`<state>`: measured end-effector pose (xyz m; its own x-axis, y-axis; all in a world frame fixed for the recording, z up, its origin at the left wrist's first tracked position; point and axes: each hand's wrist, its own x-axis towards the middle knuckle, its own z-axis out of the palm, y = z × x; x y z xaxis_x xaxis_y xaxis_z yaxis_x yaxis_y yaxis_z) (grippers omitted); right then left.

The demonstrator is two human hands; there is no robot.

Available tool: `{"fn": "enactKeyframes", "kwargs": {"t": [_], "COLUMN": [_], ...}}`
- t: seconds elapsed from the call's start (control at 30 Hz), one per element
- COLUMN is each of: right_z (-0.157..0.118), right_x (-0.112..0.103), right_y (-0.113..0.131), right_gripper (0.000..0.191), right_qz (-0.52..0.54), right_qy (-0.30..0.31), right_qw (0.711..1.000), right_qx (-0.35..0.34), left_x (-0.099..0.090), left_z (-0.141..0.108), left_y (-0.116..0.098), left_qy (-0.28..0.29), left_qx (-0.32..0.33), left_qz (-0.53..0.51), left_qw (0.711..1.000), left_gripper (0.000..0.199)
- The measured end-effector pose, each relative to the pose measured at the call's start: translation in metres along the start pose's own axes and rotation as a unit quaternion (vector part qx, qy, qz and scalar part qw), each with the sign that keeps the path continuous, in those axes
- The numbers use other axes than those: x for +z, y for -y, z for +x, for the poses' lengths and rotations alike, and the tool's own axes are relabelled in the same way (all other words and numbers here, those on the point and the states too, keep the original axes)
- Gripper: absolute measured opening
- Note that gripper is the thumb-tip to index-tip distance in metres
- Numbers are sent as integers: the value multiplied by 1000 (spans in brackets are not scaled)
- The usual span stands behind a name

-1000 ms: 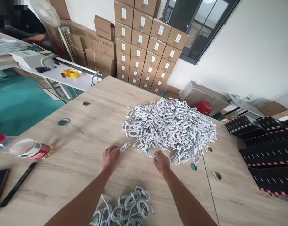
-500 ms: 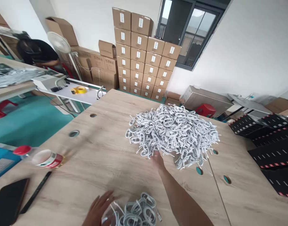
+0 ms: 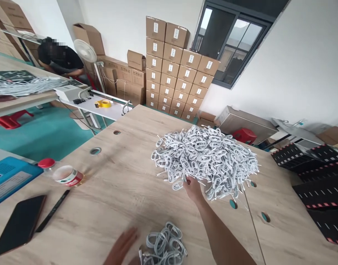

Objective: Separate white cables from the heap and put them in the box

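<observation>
A large heap of coiled white-grey cables (image 3: 204, 154) lies on the wooden table. At its front edge my right hand (image 3: 193, 189) is closed in a pinch on one coiled cable (image 3: 178, 184), whose loop sticks out to the left of the fingers. Close to me sits a smaller pile of coiled cables (image 3: 166, 243). Just left of that pile is my left hand (image 3: 123, 241), slightly blurred, its fingers stretched out and nothing visible in them. The lower part of this hand is cut off by the frame.
On the left are a bottle with a red cap (image 3: 66, 176), a phone (image 3: 21, 222), a black pen-like strip (image 3: 53, 210) and a blue folder (image 3: 13, 180). Black slotted racks (image 3: 320, 184) stand at right. A person (image 3: 61, 59) sits beyond, near stacked cartons (image 3: 171, 66).
My right hand has closed on a cable, and its loop now lies slightly apart from the heap's front edge. My left hand's fingers are closer together. The camera view has shifted.
</observation>
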<state>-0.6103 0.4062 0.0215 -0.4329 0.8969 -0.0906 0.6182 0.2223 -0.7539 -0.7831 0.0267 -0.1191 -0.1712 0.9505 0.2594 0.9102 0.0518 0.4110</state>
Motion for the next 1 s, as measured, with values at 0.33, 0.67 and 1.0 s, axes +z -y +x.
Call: {"fn": "enactKeyframes", "kwargs": {"t": [0.33,0.67,1.0], "right_z": [-47,-60,20], "right_x": [-50,3,58], "right_y": [1,10,5], "right_gripper": [23,54,36], "right_qz": [44,-57,-106], "right_qy": [11,209,-4], "right_qw": [995,976,993], "right_qx": [-86,38,47], "left_x": [-40,-38,-37], "left_z": [143,141,136], "left_y": [45,33,30], "left_qy": [-70,-61,-35], "left_qx": [-382,-387,-403], "left_qz": [169,177,163], "left_qw": [906,903,900], "left_gripper": [65,68,70]}}
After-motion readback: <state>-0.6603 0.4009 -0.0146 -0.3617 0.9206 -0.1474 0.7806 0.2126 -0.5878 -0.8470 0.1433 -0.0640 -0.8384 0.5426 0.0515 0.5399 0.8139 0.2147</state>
